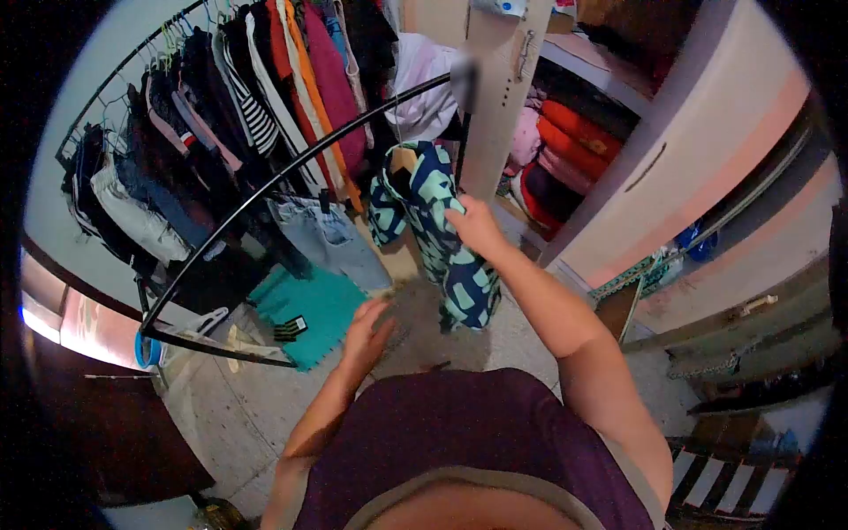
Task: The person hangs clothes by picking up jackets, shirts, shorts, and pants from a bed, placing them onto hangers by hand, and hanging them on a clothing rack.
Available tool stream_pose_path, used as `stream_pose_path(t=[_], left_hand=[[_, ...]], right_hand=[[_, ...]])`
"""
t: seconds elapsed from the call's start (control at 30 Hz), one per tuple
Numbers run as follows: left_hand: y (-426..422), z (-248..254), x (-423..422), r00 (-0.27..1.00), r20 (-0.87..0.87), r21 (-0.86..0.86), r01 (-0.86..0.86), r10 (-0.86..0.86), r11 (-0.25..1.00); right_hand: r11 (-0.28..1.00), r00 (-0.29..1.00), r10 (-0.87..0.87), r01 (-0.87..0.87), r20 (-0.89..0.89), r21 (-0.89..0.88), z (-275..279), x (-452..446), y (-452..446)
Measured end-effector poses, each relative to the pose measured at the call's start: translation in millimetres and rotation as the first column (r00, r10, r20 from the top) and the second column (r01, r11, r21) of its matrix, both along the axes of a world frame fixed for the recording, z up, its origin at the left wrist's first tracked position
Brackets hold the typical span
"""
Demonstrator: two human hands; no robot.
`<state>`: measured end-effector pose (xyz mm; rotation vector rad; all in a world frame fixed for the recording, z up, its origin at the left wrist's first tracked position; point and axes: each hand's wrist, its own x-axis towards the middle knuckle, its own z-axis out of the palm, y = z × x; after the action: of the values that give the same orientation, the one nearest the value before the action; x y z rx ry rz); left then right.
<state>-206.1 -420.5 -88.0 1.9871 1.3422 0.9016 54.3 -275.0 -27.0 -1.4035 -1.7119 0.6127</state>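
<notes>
A navy and mint patterned garment hangs below the front bar of the black rack. Its collar is at the top, and a tan patch shows inside the neck opening. My right hand is closed on the upper right side of this garment, at the shoulder or sleeve. Lower and to the left, my left hand is held out with its fingers apart and nothing in it. Beyond that hand, light blue denim shorts hang from a clip.
The black rack's front bar slants across the view. Several clothes hang along its back bar. A teal mat lies on the floor. At the right, a wardrobe door stands open beside shelves of folded red textiles.
</notes>
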Motion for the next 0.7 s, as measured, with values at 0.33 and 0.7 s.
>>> stream_pose_path(t=[0.33,0.7], left_hand=[[28.6,9.5,-36.2,0.992,0.055,-0.129,-0.102,0.11,0.986],[77.1,-22.4,-6.0,0.976,-0.006,-0.124,0.215,-0.217,0.969]], right_hand=[[0.997,0.993,-0.076,0.075,0.093,0.017,-82.0,-54.1,121.0],[0.998,0.987,0.005,0.004,0.159,-0.057,-111.5,-17.2,62.8]])
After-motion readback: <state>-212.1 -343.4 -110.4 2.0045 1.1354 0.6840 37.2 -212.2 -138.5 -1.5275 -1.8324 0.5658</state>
